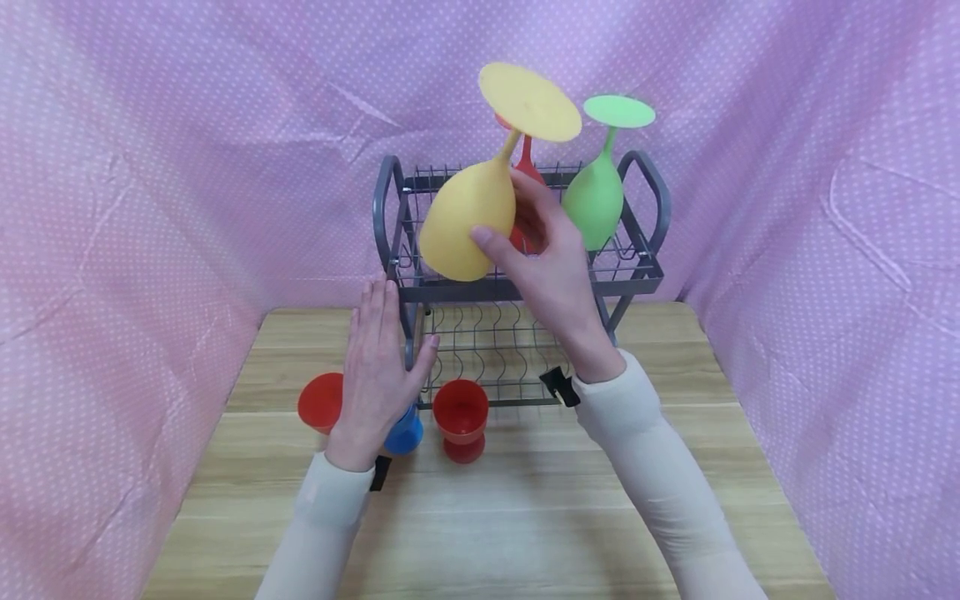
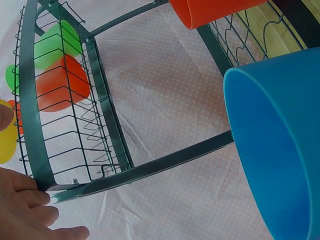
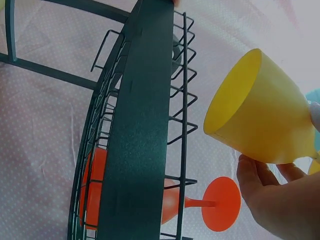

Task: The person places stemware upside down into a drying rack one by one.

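My right hand [image 1: 551, 258] holds a yellow plastic wine glass [image 1: 468, 217] by its bowl, base up and tilted, above the front left of the rack's top tier. In the right wrist view the yellow wine glass [image 3: 270, 115] hangs apart from the wires, mouth toward the rack. My left hand [image 1: 375, 358] has straight fingers, and its fingertips touch the front left corner of the grey dish rack [image 1: 465, 290]. On the top tier a green wine glass [image 1: 596, 200] stands upside down at the right. A red wine glass [image 1: 528, 154] is upside down behind my right hand, partly hidden.
Below, on the wooden table [image 1: 525, 517], stand a red goblet [image 1: 461, 412], a blue cup [image 1: 405, 432] and another red cup [image 1: 320, 402], the last two partly covered by my left hand. The rack's lower wire tier [image 1: 487, 342] shows beneath. Pink dotted cloth [image 1: 187, 167] surrounds the table.
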The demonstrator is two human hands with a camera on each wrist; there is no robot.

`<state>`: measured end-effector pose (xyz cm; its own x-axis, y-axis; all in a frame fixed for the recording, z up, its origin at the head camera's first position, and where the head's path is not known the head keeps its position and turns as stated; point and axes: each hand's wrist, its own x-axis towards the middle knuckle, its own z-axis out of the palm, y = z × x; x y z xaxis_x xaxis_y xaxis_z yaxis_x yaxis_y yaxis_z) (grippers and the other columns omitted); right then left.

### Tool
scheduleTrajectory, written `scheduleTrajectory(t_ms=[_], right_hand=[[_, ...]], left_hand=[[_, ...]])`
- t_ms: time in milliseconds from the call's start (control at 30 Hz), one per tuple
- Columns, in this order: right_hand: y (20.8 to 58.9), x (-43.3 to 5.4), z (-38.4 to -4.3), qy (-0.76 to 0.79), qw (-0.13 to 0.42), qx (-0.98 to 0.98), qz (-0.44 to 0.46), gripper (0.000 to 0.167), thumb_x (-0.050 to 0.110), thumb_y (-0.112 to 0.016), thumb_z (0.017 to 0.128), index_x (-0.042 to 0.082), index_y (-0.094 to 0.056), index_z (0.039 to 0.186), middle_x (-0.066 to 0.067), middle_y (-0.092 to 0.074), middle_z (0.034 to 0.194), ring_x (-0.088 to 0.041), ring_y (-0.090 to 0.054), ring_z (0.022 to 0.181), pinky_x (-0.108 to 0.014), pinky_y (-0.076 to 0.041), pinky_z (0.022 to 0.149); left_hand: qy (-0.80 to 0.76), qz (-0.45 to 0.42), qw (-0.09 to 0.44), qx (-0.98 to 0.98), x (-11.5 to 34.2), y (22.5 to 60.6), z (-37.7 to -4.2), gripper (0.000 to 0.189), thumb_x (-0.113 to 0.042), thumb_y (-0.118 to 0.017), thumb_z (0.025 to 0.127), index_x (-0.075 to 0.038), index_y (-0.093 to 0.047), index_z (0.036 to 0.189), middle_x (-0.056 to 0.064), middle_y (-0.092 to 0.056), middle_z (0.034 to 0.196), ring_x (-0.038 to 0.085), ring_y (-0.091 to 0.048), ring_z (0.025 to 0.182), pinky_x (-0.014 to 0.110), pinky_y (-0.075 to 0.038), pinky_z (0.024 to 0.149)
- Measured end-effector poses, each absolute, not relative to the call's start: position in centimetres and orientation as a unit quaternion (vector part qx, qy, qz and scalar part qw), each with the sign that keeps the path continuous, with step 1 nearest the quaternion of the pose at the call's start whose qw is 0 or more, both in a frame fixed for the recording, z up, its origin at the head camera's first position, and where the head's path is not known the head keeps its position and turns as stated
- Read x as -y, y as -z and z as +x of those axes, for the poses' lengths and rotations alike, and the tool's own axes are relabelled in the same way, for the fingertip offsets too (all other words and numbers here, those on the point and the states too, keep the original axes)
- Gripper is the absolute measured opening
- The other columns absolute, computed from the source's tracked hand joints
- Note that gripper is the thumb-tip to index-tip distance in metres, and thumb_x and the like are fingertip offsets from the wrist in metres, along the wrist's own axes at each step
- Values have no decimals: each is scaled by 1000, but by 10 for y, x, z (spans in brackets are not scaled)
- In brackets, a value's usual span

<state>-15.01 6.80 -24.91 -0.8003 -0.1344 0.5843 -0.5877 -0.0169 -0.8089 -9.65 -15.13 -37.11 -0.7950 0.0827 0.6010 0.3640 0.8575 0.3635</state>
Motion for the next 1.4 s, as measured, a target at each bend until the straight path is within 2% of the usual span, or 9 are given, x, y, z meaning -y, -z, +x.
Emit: scheduleTrajectory(t_ms=[200,433,767,933,1167,1400], right_hand=[[243,-62,-162,-645,171,700,253,64,16,-79,91,7,-52,149,-8,-61,138,-17,-60,126,-29,-47,109],[239,-55,-172,-628,168,720,242,67,17,-80,91,6,-51,150,-9,-58,141,-15,-59,128,-26,-46,110],[238,-50,-188,-608,157,747,220,70,28,-81,91,12,-50,152,-6,-60,139,-14,-60,125,-23,-49,104],[239,-47,-200,-600,142,759,210,71,31,-80,92,13,-48,153,-4,-60,143,-13,-60,127,-24,-49,105],[240,-43,-212,-582,124,778,200,72,33,-79,93,14,-46,154,-2,-61,144,-9,-59,127,-22,-48,105],[239,-39,-220,-561,89,800,194,72,30,-77,94,12,-44,155,-3,-57,149,-10,-55,133,-23,-45,109]], left_hand=[[238,-117,293,919,151,371,-96,87,-40,-65,95,-1,-26,162,13,-19,172,36,-17,157,55,-17,126],[246,-116,284,920,149,371,-96,85,-42,-60,98,-3,-23,164,14,-18,172,32,-13,159,56,-17,126],[249,-118,281,919,148,373,-96,85,-40,-61,99,-3,-21,164,14,-18,172,35,-16,158,53,-21,125],[249,-115,274,922,148,372,-96,86,-40,-62,99,-3,-21,164,13,-16,172,36,-16,158,54,-20,125],[246,-109,270,925,149,371,-95,87,-42,-61,99,-6,-18,165,10,-14,173,30,-11,159,54,-18,126],[241,-109,273,925,149,370,-94,86,-42,-60,99,-4,-20,165,12,-16,172,31,-12,159,54,-18,126]])
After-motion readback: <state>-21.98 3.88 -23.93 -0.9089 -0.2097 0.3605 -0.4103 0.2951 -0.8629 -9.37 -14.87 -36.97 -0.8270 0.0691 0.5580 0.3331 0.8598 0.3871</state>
